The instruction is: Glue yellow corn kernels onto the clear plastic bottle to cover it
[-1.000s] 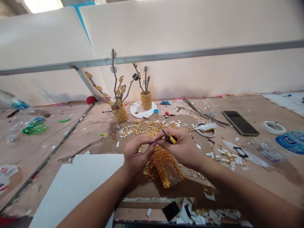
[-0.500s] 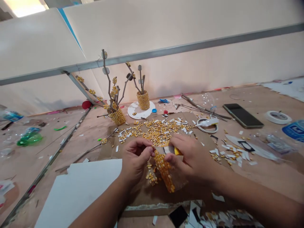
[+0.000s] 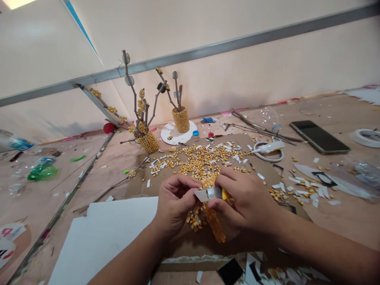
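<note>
In my right hand (image 3: 246,196) is a utility knife (image 3: 213,193), its yellow body partly hidden by the fingers and its short flat blade pointing left. My left hand (image 3: 173,204) is closed in a pinch right at the blade's tip; what the fingers hold there is too small to make out. Below the knife, between both hands, a clear plastic container (image 3: 217,225) partly covered with glued corn kernels lies tilted. Its upper part is hidden behind the knife and fingers. Loose corn kernels (image 3: 197,160) are spread on the cardboard (image 3: 175,247) just beyond my hands.
Two kernel-covered pots with twigs stand behind, the left pot (image 3: 148,142) and the right pot (image 3: 181,120) on a white disc (image 3: 166,136). To the right are a glue tube (image 3: 268,147), a phone (image 3: 320,136) and a tape roll (image 3: 366,137). White sheet (image 3: 109,237) lies front left.
The knife has turned so its blade shows flat across the container's top, at my left fingertips. The camera view has shifted slightly. Both hands stay close together.
</note>
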